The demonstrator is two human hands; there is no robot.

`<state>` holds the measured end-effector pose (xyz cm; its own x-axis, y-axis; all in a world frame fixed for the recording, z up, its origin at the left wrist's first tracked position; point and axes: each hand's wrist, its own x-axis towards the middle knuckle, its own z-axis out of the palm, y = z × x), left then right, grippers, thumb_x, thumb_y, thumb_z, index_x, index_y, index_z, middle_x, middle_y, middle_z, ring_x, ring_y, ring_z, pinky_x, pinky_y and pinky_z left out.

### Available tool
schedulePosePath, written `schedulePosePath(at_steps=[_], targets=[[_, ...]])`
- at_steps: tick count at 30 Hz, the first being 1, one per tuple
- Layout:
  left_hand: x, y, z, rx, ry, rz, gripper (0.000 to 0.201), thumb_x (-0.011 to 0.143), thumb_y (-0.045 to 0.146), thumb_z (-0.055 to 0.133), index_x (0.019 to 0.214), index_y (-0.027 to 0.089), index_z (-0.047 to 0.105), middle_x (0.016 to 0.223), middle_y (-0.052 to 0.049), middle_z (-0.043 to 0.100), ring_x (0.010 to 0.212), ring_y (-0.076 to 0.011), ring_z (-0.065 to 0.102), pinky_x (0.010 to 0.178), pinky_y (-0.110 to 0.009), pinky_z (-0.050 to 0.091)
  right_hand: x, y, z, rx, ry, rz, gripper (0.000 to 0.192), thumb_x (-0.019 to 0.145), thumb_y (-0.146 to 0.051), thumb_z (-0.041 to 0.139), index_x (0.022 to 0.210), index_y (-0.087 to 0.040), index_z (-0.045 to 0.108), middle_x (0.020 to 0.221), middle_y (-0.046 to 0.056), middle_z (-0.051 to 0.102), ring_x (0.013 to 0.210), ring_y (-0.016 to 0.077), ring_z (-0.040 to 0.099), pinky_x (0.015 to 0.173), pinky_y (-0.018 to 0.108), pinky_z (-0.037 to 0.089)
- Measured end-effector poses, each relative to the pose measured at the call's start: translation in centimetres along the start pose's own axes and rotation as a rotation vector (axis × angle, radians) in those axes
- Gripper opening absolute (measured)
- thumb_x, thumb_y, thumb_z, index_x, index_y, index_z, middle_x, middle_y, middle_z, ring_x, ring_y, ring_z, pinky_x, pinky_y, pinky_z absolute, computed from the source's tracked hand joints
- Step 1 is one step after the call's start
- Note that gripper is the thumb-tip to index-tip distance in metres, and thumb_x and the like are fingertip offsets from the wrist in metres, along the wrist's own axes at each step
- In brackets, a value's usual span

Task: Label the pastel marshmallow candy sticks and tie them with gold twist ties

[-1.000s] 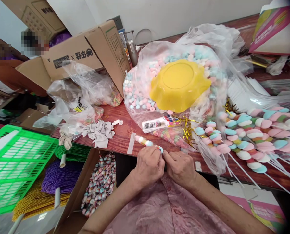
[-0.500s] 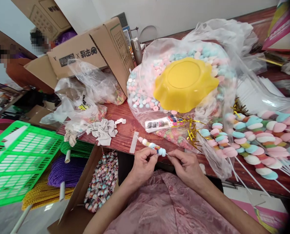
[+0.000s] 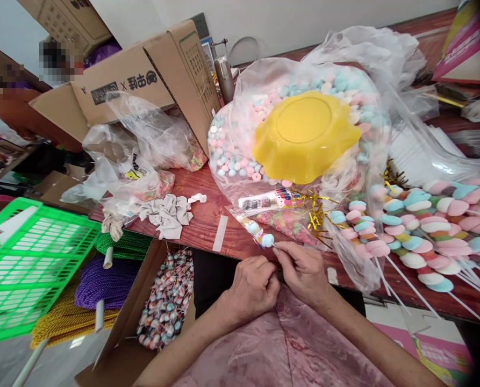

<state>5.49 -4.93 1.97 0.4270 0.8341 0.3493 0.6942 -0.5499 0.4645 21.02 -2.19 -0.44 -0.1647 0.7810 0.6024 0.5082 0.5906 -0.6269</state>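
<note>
My right hand (image 3: 303,271) pinches the stick end of a short candy skewer (image 3: 258,233) of pastel marshmallow pieces, which points up and left over the red wooden table (image 3: 207,226). My left hand (image 3: 254,287) is curled shut just below and left of it, touching the right hand; whether it grips the stick is hidden. Just beyond lie a big clear bag of pastel candies (image 3: 240,156) with an upturned yellow bowl (image 3: 304,134) on it, and a pile of finished skewers (image 3: 417,226) at right.
A cardboard box of wrapped candies (image 3: 167,301) sits below the table's edge. A green plastic basket (image 3: 30,263) and rolls of purple, green and gold cord (image 3: 98,279) lie at left. Cardboard boxes (image 3: 143,80), plastic bags, a grey rag (image 3: 167,214) and a tube (image 3: 270,200) crowd the tabletop. A person stands at far left.
My left hand has let go of the skewer's candies and dropped toward my body, closing into a fist. The skewer has shifted slightly right and up, held by the right hand.
</note>
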Motion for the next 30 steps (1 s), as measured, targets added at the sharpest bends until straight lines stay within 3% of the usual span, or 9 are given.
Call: schedulePosePath(at_steps=[2, 6, 10, 17, 22, 30], targets=[[0.0, -0.1, -0.8, -0.082, 0.002, -0.043, 0.02, 0.084, 0.011, 0.047, 0.069, 0.017, 0.059, 0.062, -0.001, 0.055, 0.057, -0.0114, 0.05, 0.054, -0.024, 0.038, 0.1, 0.3, -0.4, 0.005, 0.0, -0.018, 0.018, 0.092, -0.011, 0.052, 0.096, -0.018, 0.068, 0.082, 0.004, 0.074, 0.069, 0.0134, 0.067, 0.066, 0.025, 0.051], [1.0, -1.2, -2.9, -0.133, 0.117, -0.161, 0.015, 0.091, 0.016, 0.052, 0.082, 0.016, 0.065, 0.067, -0.001, 0.059, 0.059, -0.01, 0.051, 0.056, -0.023, 0.039, 0.0, 0.7, -1.0, -0.02, -0.069, -0.129, 0.018, 0.091, -0.009, 0.053, 0.096, -0.016, 0.069, 0.078, 0.004, 0.073, 0.067, 0.0141, 0.063, 0.066, 0.027, 0.047], [1.5, -2.5, -3.3, -0.064, 0.008, -0.218, 0.012, 0.089, 0.018, 0.057, 0.082, 0.016, 0.066, 0.07, -0.002, 0.062, 0.063, -0.0111, 0.054, 0.06, -0.024, 0.041, -0.1, 0.7, -0.9, -0.154, -0.168, -0.266, 0.024, 0.092, -0.007, 0.047, 0.091, -0.016, 0.069, 0.075, 0.004, 0.07, 0.067, 0.0151, 0.056, 0.065, 0.03, 0.04], [0.4, -2.4, -2.6, -0.002, -0.052, -0.236, 0.016, 0.089, 0.017, 0.055, 0.075, 0.017, 0.062, 0.073, -0.003, 0.064, 0.067, -0.0131, 0.056, 0.064, -0.026, 0.043, -0.5, 0.4, -1.0, -0.208, -0.284, -0.174, 0.017, 0.094, -0.015, 0.052, 0.089, -0.016, 0.068, 0.076, 0.005, 0.069, 0.071, 0.0161, 0.058, 0.067, 0.03, 0.039], [0.2, -1.9, -2.7, 0.21, -0.098, -0.17, 0.017, 0.091, 0.018, 0.05, 0.081, 0.017, 0.063, 0.081, -0.006, 0.065, 0.075, -0.0178, 0.059, 0.069, -0.03, 0.046, -1.0, 0.3, -0.5, -0.261, -0.326, -0.115, 0.021, 0.096, -0.019, 0.048, 0.089, -0.016, 0.068, 0.074, 0.005, 0.068, 0.07, 0.0169, 0.061, 0.064, 0.03, 0.039], [-0.3, -1.7, -2.2, 0.325, -0.153, -0.132, 0.016, 0.09, 0.019, 0.05, 0.083, 0.015, 0.064, 0.085, -0.009, 0.066, 0.081, -0.0212, 0.061, 0.075, -0.035, 0.05, -1.3, 0.2, -0.2, -0.253, -0.327, -0.081, 0.023, 0.095, -0.017, 0.046, 0.087, -0.016, 0.068, 0.075, 0.005, 0.07, 0.071, 0.017, 0.064, 0.064, 0.029, 0.041]])
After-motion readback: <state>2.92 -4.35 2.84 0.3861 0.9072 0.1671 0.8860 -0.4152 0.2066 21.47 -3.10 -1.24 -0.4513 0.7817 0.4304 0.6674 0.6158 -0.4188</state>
